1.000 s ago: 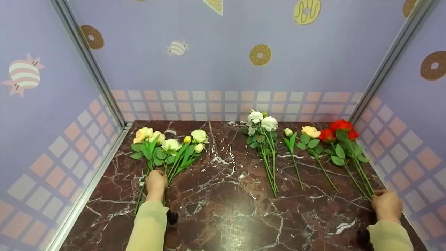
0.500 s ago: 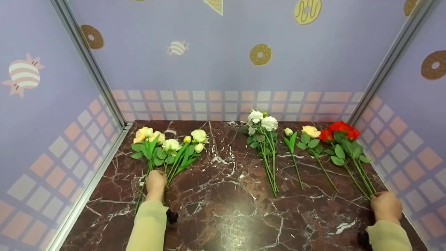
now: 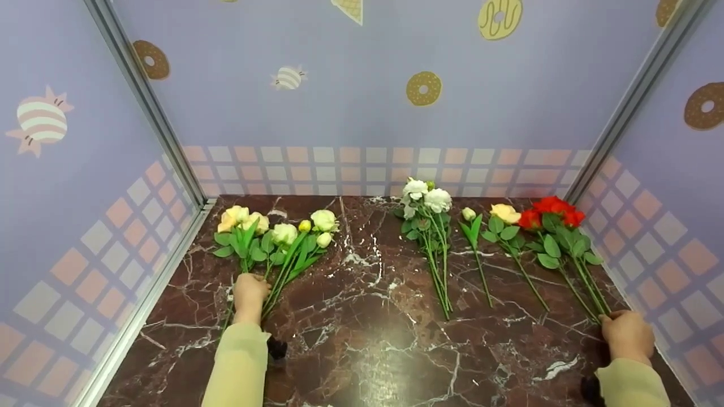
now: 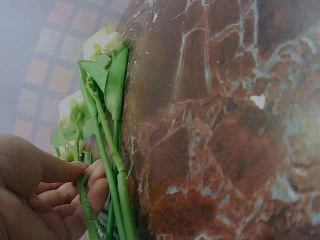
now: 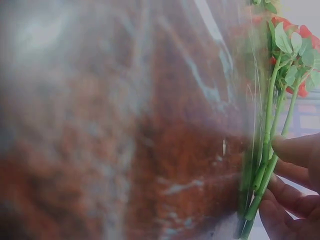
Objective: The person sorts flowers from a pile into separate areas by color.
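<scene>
On the left of the head view my left hand (image 3: pixel 250 294) is among several flower stems. In the left wrist view its thumb and finger pinch one green flower stem (image 4: pixel 82 187), while tulip-like stems (image 4: pixel 117 170) stand beside it. Above this hand lie peach flowers (image 3: pixel 234 218), a pale green-white flower (image 3: pixel 284 233) and yellow and cream buds (image 3: pixel 323 240). At the far right my right hand (image 3: pixel 629 334) holds the lower ends of the red flowers' stems (image 5: pixel 270 170) between thumb and fingers. The red flowers (image 3: pixel 551 210) rest on the table near the back right corner.
Between the hands, white flowers (image 3: pixel 427 198), a single cream tulip (image 3: pixel 469 215) and one peach flower (image 3: pixel 505 213) lie on the dark red marble table (image 3: pixel 362 333). Patterned purple walls (image 3: pixel 362 113) enclose the table at the back and sides.
My left hand has moved slightly left and away from me, and the pale green-white flower has shifted right. The red flowers moved a little right earlier; the right hand has barely moved.
</scene>
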A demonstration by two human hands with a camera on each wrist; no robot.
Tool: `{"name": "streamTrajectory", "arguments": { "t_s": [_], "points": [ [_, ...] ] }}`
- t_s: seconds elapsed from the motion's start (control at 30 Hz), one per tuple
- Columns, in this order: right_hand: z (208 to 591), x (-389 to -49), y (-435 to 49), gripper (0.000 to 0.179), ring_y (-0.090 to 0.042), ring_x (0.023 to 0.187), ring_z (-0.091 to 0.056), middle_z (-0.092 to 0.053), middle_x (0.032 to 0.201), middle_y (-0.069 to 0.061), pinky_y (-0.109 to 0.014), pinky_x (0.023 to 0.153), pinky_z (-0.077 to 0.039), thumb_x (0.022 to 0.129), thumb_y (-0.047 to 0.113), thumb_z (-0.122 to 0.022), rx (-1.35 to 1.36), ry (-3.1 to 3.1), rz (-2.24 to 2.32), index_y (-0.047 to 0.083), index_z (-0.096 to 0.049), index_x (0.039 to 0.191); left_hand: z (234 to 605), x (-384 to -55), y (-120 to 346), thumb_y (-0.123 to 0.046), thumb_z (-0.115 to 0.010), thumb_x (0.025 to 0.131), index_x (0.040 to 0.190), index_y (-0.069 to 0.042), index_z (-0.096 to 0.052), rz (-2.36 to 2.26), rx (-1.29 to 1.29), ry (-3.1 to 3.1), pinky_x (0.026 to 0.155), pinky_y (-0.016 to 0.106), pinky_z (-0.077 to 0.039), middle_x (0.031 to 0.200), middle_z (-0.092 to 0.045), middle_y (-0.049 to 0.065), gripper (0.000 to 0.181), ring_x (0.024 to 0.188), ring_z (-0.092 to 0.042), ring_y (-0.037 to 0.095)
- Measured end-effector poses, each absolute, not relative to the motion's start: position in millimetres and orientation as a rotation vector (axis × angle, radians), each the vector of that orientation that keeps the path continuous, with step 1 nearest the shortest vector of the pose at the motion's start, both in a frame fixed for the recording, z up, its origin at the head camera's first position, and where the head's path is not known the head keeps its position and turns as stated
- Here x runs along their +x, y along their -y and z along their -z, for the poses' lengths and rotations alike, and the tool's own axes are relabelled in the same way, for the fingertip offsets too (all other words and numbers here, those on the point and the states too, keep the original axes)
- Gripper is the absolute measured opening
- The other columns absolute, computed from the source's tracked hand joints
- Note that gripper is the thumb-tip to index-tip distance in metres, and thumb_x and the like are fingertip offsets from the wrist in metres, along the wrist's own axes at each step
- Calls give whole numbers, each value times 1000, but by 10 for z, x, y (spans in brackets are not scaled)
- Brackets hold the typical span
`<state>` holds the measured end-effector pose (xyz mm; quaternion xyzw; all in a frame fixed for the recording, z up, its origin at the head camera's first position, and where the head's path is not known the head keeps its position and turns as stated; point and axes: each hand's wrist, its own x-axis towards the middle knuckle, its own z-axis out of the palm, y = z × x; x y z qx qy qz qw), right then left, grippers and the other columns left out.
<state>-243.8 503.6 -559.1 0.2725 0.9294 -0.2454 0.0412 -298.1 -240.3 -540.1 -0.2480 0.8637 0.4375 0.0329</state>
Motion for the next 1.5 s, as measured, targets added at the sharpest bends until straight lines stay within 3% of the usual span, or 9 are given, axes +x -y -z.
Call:
{"name": "streamTrajectory", "arguments": {
  "t_s": [0.3,0.43,0.57,0.83,1.03,1.23,1.5],
  "points": [
    [5571,-2424,-5058,49,-61,111,-55,-61,128,-37,-64,88,-50,103,32,-56,830,-2928,749,-9,-61,129,5326,-2981,2409,-5,-47,107,137,9,-59,-1475,-837,-2679,79,37,-61,121,-72,27,36,105,-74,36],
    [5518,-2422,-5040,53,-62,111,-54,-58,132,-38,-64,85,-51,105,36,-53,832,-2946,772,-8,-59,132,5289,-2995,2390,-4,-47,107,139,10,-57,-1578,-858,-2673,75,33,-63,121,-72,28,37,104,-75,36],
    [5485,-2428,-4977,51,-64,109,-54,-58,130,-40,-65,81,-51,105,34,-51,822,-3016,797,-9,-60,131,5252,-3014,2360,-4,-47,107,142,12,-53,-1696,-847,-2636,78,33,-64,123,-70,30,38,106,-75,36],
    [5381,-2464,-4686,41,-61,102,-59,-64,121,-39,-66,84,-50,104,23,-53,756,-3208,840,-10,-63,126,5159,-3052,2229,-4,-46,109,150,12,-42,-2053,-813,-2370,99,41,-60,135,-61,35,44,122,-67,41],
    [5287,-2528,-4309,40,-55,97,-64,-66,117,-37,-63,81,-53,105,23,-55,645,-3256,928,-8,-64,128,5111,-3054,2029,-4,-47,108,153,10,-37,-2258,-750,-2190,100,39,-59,139,-58,35,48,124,-65,40],
    [5317,-2565,-3741,36,-45,86,-68,-70,110,-33,-59,76,-55,103,21,-58,453,-3266,1052,-5,-67,125,5094,-2998,1705,-1,-50,106,148,13,-42,-2434,-677,-2042,97,36,-60,136,-60,35,45,102,-77,29],
    [5343,-2593,-2919,31,-40,98,-70,-72,118,-27,-56,89,-57,102,17,-61,247,-3108,1275,-1,-70,125,5140,-2886,1242,2,-49,105,139,16,-46,-2561,-553,-1939,88,34,-64,129,-64,37,37,90,-78,22]
  ]
}}
